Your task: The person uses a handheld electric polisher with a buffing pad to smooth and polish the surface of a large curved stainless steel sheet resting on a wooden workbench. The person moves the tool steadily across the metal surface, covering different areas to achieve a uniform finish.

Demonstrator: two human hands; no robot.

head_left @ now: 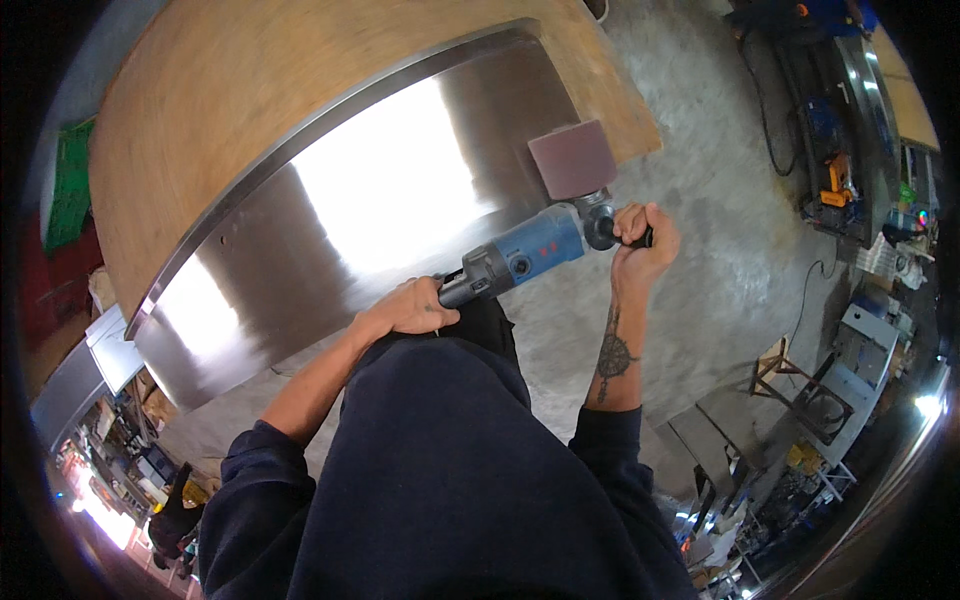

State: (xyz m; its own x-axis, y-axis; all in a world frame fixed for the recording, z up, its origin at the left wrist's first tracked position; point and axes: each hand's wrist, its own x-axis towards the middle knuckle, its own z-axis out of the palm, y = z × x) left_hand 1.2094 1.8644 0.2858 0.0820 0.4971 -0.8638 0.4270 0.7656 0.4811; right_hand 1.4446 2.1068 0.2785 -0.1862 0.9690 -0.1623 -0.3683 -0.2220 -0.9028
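A blue and grey power sander [540, 245] spans the space between my two hands. Its wide reddish-brown abrasive drum [575, 160] lies over the right end of a shiny sheet-metal panel [505, 115]; whether it touches the metal I cannot tell. My left hand [410, 307] is wrapped round the rear grip of the sander, close to my body. Out to the right, my right hand [645, 235] is closed round the black side handle near the drum. The panel has a raised back edge and reflects bright light.
Beneath the panel is a wooden tabletop [225, 70], its right corner sticking out over the concrete floor [720, 260]. A small wooden stool [775, 368] stands at the right. Farther right are benches with tools and an orange tool [836, 180]. A green crate [68, 185] is at far left.
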